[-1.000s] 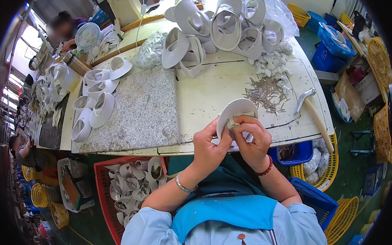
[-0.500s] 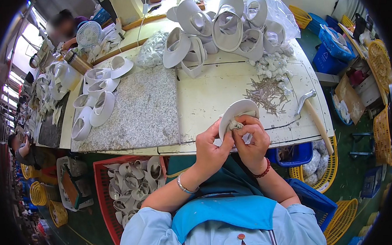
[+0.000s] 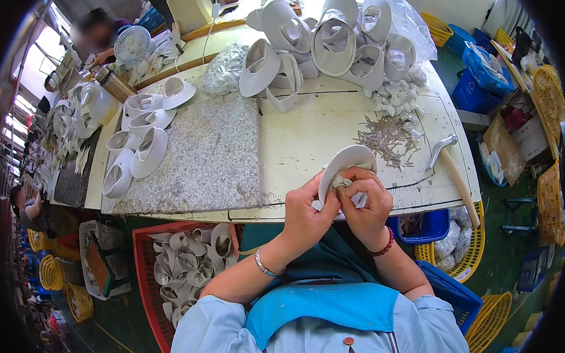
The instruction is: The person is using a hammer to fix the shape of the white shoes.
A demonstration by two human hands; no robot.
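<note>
Fingers (image 3: 331, 188) of 2 hands, left hand (image 3: 306, 216) and right hand (image 3: 366, 204), grip 1 white visor piece (image 3: 348, 161).

Landmark: granite slab (image 3: 196, 155) lying on the cream worktable (image 3: 306, 137).
Left of slab: white visor pieces (image 3: 136, 148) in overlapping rows, touching its edge.
Right of slab, far: heap of thin nails (image 3: 388, 140), then a hammer (image 3: 449, 169) with a wooden handle.
Beyond slab: tall pile of white visors (image 3: 327, 39), clear bag of small parts (image 3: 224, 68), small fan (image 3: 132, 44).
Below slab, on floor: red crate (image 3: 145, 271) full of visor pieces.
Right of table: blue and yellow baskets (image 3: 474, 83).
</note>
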